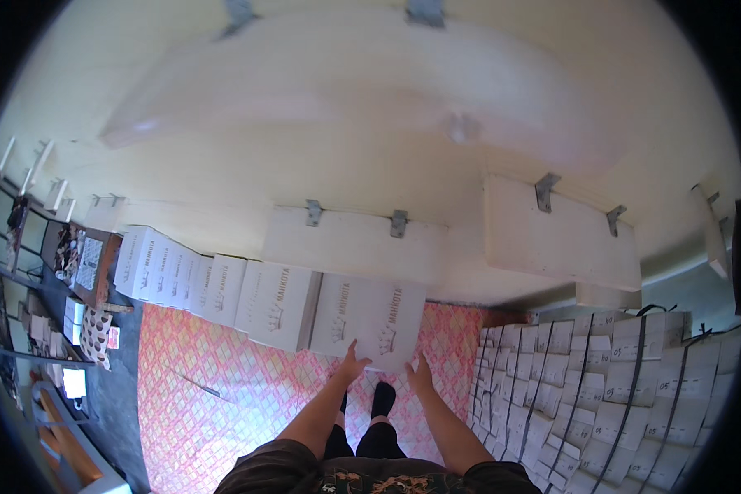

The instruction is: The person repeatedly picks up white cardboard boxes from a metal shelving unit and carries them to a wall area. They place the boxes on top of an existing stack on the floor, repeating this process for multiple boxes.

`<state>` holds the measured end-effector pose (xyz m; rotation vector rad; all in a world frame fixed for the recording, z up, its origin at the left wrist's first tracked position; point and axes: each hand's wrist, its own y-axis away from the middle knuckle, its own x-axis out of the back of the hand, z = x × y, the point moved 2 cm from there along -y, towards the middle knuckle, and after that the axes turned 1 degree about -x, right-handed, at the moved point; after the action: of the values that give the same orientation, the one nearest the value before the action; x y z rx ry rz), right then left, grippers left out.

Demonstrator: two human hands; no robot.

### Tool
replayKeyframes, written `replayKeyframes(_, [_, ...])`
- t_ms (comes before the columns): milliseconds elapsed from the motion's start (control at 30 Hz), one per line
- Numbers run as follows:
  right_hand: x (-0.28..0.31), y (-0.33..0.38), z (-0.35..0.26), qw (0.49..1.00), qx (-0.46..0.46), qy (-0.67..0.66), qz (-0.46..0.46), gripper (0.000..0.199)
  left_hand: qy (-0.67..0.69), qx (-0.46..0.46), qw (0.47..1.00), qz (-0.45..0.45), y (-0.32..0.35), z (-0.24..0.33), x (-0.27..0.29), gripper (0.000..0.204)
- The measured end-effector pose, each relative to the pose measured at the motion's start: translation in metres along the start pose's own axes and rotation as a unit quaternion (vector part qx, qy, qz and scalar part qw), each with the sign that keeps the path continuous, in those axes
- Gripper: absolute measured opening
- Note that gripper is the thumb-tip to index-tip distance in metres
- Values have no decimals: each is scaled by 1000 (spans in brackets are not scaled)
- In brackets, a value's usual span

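Note:
A white cardboard box (389, 321) with a crown print and lettering stands at the right end of a row, directly in front of me. My left hand (354, 362) is at its lower left edge, thumb apart and fingers stretched out, overlapping the box's outline. At its lower right corner is my right hand (420, 375), fingers extended. Whether either palm presses on the box cannot be made out. A similar white box (334, 309) stands close against its left side.
More white boxes (280, 309) continue leftward along the wall. Wall shelves (354, 239) with metal brackets jut out above them. Stacked white cartons (584, 387) with dark straps fill the right side. Pink patterned floor covering (222, 370) lies underfoot; a thin stick-like object (198, 384) is on it.

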<state>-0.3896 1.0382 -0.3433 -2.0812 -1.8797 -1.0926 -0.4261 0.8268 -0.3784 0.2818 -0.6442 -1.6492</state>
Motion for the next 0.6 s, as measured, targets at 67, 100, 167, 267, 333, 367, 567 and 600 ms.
replayKeyframes(67, [-3,16,-10,999,40,23,15,62,-10,-3,1000,10,23,1,9,87])
replayKeyframes(100, [-4,23,-19,997,62,34,22,61,-18,-11,1000,8,37,1,15,86])
replayKeyframes(167, [-2,41,-51,995,95,4,5,58,73,-73,993,50,39,-45,15,91])
replayKeyframes(267, [-19,45,-73,987,112,-52,-100,53,128,92,987,-32,100,-7,45,89])
replayKeyframes(333, [-14,62,-137,970,149,-64,-180,50,187,125,974,-12,139,7,70,89])
replayKeyframes(367, [-24,59,-147,966,170,-62,-187,50,216,135,967,7,161,25,86,88])
replayKeyframes(567, [-98,73,-227,916,311,35,-250,47,349,106,906,214,256,-10,197,80])
replayKeyframes(600, [-111,93,-263,896,346,59,-271,46,368,81,889,260,282,-20,215,79])
